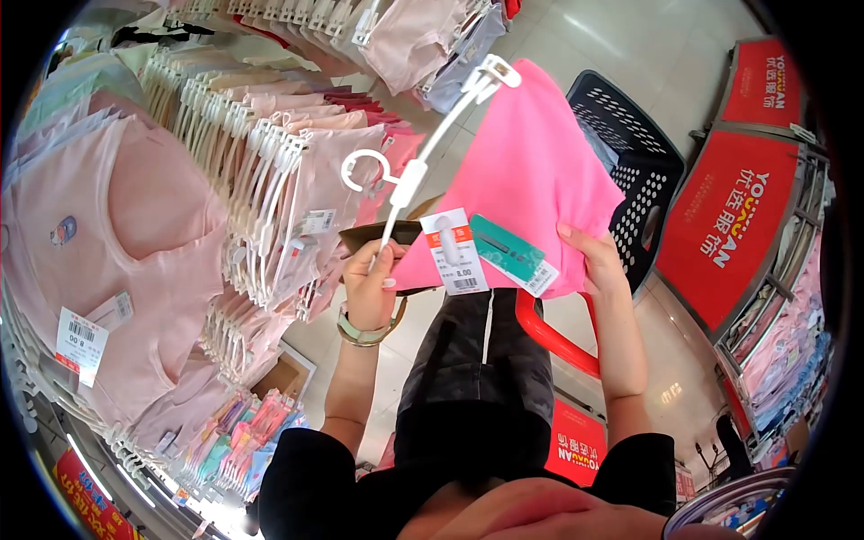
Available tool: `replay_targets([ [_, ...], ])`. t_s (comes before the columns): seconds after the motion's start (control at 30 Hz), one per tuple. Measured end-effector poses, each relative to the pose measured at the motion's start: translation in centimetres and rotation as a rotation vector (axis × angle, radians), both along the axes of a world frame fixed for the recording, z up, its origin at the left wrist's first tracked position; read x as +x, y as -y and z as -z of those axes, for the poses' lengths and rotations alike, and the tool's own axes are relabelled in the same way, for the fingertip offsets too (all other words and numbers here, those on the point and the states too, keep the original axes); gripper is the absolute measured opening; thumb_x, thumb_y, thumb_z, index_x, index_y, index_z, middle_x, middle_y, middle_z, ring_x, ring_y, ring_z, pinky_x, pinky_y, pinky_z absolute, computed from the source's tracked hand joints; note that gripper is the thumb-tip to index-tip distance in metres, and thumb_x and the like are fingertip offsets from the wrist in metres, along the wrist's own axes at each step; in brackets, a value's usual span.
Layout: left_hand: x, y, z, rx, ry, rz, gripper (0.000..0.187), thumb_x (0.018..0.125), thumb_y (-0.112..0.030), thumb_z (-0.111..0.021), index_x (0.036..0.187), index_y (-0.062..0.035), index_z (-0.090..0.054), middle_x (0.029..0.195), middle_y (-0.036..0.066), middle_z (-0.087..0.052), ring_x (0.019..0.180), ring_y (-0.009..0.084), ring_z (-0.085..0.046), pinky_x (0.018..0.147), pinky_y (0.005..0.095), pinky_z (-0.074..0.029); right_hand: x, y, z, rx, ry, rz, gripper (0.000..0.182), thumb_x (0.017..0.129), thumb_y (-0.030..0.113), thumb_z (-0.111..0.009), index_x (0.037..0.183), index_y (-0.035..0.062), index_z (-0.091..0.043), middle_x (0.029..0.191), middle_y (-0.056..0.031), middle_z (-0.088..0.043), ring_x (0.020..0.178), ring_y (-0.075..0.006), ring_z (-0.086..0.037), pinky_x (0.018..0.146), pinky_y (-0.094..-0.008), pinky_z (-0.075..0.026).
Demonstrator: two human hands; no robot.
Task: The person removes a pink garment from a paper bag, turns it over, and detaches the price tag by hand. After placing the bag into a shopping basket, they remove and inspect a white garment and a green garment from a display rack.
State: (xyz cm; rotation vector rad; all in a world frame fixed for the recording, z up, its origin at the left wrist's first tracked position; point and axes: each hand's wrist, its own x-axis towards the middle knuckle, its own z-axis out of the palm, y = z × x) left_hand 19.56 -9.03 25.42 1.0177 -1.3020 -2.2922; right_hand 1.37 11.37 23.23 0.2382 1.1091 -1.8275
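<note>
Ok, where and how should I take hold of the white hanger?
I'd pinch the white hanger at its thick middle block, from the hook side: the hook juts away from the pink garment, and the slanted hanger looks bare between the left hand and the upper clip.

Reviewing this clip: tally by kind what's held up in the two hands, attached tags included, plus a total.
Pink garment: 1
White hanger: 1
White price tag: 1
Green tag, barcode label at its end: 1
Total: 4
</note>
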Motion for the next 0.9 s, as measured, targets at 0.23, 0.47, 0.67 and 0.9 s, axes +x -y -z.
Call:
replay_targets([
  [0.23, 0.9, 0.7, -1.3, 0.264, -0.050, 0.013, 0.016, 0.085, -0.011, -0.046, 0.087, 0.0032, -0.053, 0.083, 0.011, -0.057, 0.076, 0.0150, -0.055, 0.069, 0.0255, -0.043, 1.9, 1.1, -3.1, 0.086, -0.145, 0.315, 0.044, 0.085, 0.016, -0.051, 0.121, -0.0031, -0.036, 0.118, -0.0116, -0.045, 0.106, -0.0176, -0.046, 0.089, -0.0286, -0.037],
  [0.47, 2.4, -0.1, -3.7, 0.334, -0.176, -0.005, 0.024, 0.081, -0.012, -0.045, 0.097, 0.0056, -0.047, 0.089, 0.016, -0.056, 0.081, 0.0190, -0.056, 0.070, 0.0273, -0.044, 2.5, 1.6, -2.9, 0.080, -0.041, 0.283, 0.044, 0.086, 0.024, -0.049, 0.120, -0.0023, -0.037, 0.117, -0.0112, -0.045, 0.105, -0.0174, -0.046, 0.089, -0.0282, -0.037],
  [0.67, 4.9, -1.3, -2.5, 0.337, -0.437, 0.066, 0.057, 0.072, -0.029, -0.061, 0.110, 0.0080, -0.038, 0.101, 0.023, -0.052, 0.089, 0.0235, -0.055, 0.078, 0.0308, -0.045, 3.0, 0.6, -1.6, -0.080, -0.013, 0.277, 0.041, 0.084, 0.020, -0.051, 0.115, -0.0045, -0.040, 0.108, -0.0136, -0.052, 0.097, -0.0206, -0.054, 0.082, -0.0318, -0.044],
  [0.9, 4.1, -3.4, -0.3, 0.509, -0.585, -0.125, 0.092, 0.061, -0.036, -0.072, 0.128, 0.0015, -0.022, 0.127, 0.018, -0.034, 0.114, 0.0298, -0.039, 0.095, 0.0405, -0.031, 4.2, 0.8, -1.8, -0.177, -0.185, 0.001, 0.051, 0.064, -0.006, -0.055, 0.113, -0.0041, -0.040, 0.103, -0.0128, -0.053, 0.094, -0.0237, -0.054, 0.078, -0.0342, -0.046],
])
